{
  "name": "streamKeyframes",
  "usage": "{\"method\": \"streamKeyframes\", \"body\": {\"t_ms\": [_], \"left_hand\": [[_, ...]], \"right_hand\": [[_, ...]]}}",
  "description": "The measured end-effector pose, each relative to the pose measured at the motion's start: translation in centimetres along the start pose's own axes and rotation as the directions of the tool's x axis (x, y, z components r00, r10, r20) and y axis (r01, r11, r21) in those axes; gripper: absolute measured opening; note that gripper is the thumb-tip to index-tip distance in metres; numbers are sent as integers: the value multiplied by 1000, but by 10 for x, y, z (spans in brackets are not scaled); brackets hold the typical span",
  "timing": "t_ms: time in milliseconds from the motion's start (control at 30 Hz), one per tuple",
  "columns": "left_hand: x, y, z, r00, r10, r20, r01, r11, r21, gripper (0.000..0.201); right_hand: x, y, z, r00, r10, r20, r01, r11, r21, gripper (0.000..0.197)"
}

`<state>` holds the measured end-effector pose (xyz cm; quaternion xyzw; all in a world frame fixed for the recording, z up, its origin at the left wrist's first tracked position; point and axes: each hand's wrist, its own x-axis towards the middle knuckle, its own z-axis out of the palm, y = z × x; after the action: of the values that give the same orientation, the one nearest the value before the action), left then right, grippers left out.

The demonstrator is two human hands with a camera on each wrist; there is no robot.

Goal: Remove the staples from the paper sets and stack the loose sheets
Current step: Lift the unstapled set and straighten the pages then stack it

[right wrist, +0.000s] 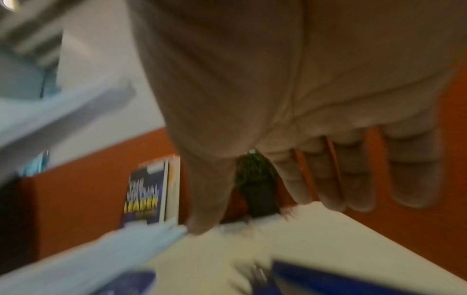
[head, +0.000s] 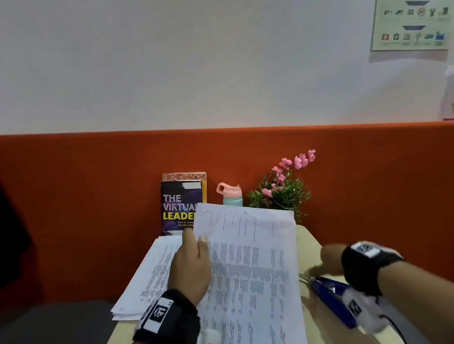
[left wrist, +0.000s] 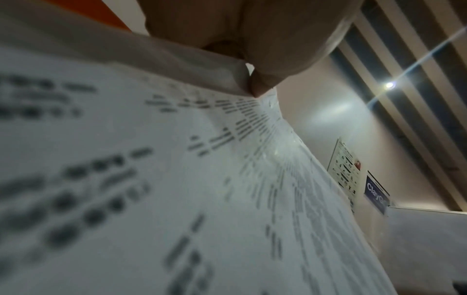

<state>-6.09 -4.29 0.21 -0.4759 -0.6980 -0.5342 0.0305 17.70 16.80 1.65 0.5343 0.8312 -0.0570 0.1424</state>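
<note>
On the left of the counter (head: 309,249) a stack (head: 147,275) of printed sheets is lying flat, its near corner hanging a little over the counter's left edge. Just right of it the left hand (head: 192,264) is pinching the left edge of a paper set (head: 252,265) – thumb on top, fingers underneath, as the left wrist view shows – and lifting that edge so the far end is curling up off the counter. The set is white, covered in columns of small dark print too blurred to read; no staple is showing in it.

The set is taking up the middle of the counter and running off the bottom of the head view. A narrow strip of bare counter is lying between its right edge and the counter's right edge, and there the right hand (head: 333,258) is hovering with its fingers spread and straight – holding nothing. Right beneath that wrist a blue staple remover (head: 330,294) is lying on the counter, metal tip pointing at the set.

Along the back, against the orange partition (head: 87,210), are standing a book (head: 180,208), a bottle (head: 232,196) with a pink lid and a pink-flowered plant (head: 281,189); the raised end of the set is covering their lower parts. A poster (head: 411,8) is hanging on the wall at upper right.
</note>
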Motion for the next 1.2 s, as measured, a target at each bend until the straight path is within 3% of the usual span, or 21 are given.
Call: {"method": "streamKeyframes", "body": {"t_ms": [167, 300, 333, 400, 433, 500, 567, 633, 667, 800, 933, 1067, 1200], "left_hand": [[3, -5, 0, 1000, -31, -7, 31, 999, -8, 18], [5, -6, 1, 999, -45, -17, 45, 999, -2, 20], [4, -4, 1, 999, -41, -13, 41, 999, -2, 19], [3, 0, 2, 1000, -29, -4, 29, 1000, -5, 17], [3, 1, 3, 1000, -25, -1, 25, 1000, -6, 16], [2, 3, 7, 1000, -13, 4, 13, 1000, 12, 16], [1, 6, 13, 1000, -6, 18, 5, 999, 52, 15], [-1, 10, 20, 1000, 4, 26, -6, 997, 80, 14], [-3, 13, 24, 999, 13, 31, -16, 996, 91, 14], [-12, 28, 41, 997, 49, 61, -55, 994, 94, 14], [-21, 37, 48, 989, 92, 115, -101, 992, 76, 10], [-28, 44, 50, 983, 121, 140, -120, 993, -13, 15], [-30, 57, 49, 993, 69, 94, -52, 983, -174, 49]], "right_hand": [[5, 7, 30, 993, 20, 120, -16, 999, -29, 94], [6, -2, 27, 998, 12, 54, -9, 998, -67, 61], [4, 0, 23, 999, 18, 29, -17, 1000, -21, 52], [-2, 5, 7, 999, 42, -27, -33, 960, 278, 36], [-9, 6, -4, 996, 77, -53, -38, 850, 525, 31], [-25, 9, -30, 978, 173, -114, 27, 441, 897, 24], [-44, 6, -58, 948, 262, -180, 169, 63, 984, 20], [-63, -5, -84, 939, 235, -253, 296, -171, 940, 18], [-72, -14, -95, 927, 222, -302, 351, -232, 907, 20], [-100, -62, -118, 808, 271, -524, 586, -264, 766, 26], [-104, -97, -115, 652, 285, -702, 750, -108, 653, 29], [-102, -116, -102, 631, 241, -737, 767, -50, 640, 33], [-103, -126, -96, 618, 225, -753, 775, -15, 631, 38]]}}
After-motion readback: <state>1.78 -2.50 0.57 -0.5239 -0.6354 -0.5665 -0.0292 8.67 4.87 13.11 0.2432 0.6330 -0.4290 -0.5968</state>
